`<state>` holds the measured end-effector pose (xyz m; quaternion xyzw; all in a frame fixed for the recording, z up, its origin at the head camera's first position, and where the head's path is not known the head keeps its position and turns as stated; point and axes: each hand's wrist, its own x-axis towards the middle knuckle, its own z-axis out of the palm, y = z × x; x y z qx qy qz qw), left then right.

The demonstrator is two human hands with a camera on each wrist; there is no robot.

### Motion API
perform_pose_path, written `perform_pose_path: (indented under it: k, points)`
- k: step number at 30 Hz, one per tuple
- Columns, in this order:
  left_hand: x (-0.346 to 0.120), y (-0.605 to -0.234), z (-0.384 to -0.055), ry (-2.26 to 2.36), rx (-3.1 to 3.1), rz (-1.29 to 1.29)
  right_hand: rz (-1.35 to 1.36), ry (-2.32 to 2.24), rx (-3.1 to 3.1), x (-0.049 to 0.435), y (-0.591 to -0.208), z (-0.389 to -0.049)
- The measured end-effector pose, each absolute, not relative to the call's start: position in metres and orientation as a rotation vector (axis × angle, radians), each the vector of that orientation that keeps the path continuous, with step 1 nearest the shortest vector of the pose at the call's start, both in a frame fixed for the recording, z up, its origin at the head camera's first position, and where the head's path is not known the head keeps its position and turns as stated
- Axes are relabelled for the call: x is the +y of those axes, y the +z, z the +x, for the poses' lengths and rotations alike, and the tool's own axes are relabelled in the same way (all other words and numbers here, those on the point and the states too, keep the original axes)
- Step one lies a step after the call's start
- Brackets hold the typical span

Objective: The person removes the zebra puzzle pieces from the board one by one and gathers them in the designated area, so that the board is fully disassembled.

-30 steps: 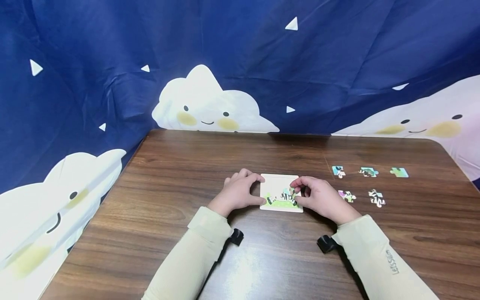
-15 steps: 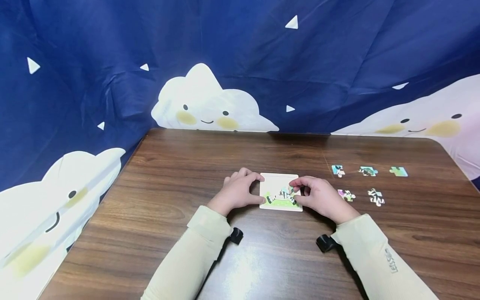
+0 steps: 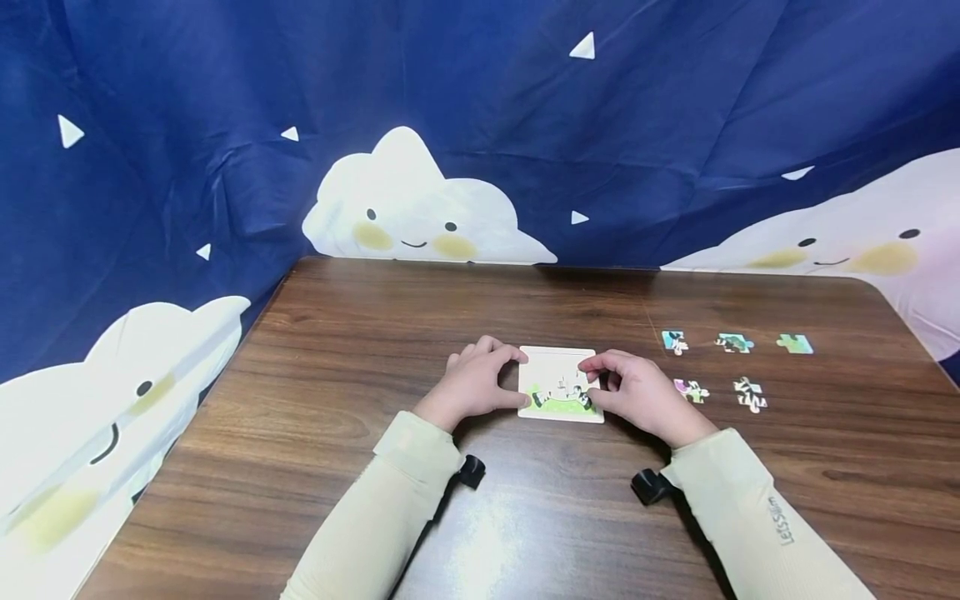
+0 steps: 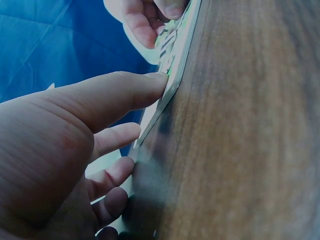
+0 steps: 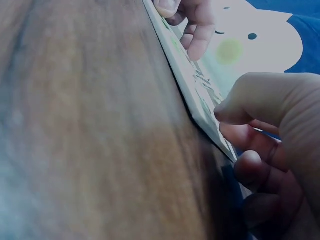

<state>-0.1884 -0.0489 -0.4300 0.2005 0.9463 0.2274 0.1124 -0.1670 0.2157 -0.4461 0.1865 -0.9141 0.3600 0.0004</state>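
Note:
In the head view a small pale puzzle board (image 3: pixel 557 354) lies on the table, its near row filled with zebra-and-grass pieces (image 3: pixel 555 406). My left hand (image 3: pixel 472 385) holds the board's left side, with the forefinger at the far corner and the thumb near the close one. The left wrist view shows that left thumb (image 4: pixel 135 90) pressing on the board's edge. At the right edge, my right hand (image 3: pixel 637 390) has thumb and forefinger bent together over the board, pinching a puzzle piece mostly hidden by the fingers. Its other fingers (image 5: pixel 260 175) are curled beside the board.
Several loose puzzle pieces lie in two rows right of the board, among them a green one (image 3: pixel 795 343) and a striped one (image 3: pixel 750 394). The brown wooden table (image 3: pixel 375 333) ends against a blue curtain (image 3: pixel 480 100) with cloud faces.
The blue and green of the piece at my right fingers showed over the board before; now it is hidden and printed outlines show there. My left hand has stayed in place.

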Motion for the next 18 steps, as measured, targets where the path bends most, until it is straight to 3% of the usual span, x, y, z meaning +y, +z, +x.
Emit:
perform_pose_path:
  k: [10, 18]
  points:
    - [-0.049, -0.431, -0.189, 0.676, 2.765, 0.593, 0.690, 1.103, -2.705, 0.226, -0.449, -0.164]
    - [-0.050, -0.431, -0.190, 0.667, 2.766, 0.594, 0.599, 1.033, -2.705, 0.251, -0.448, -0.157]
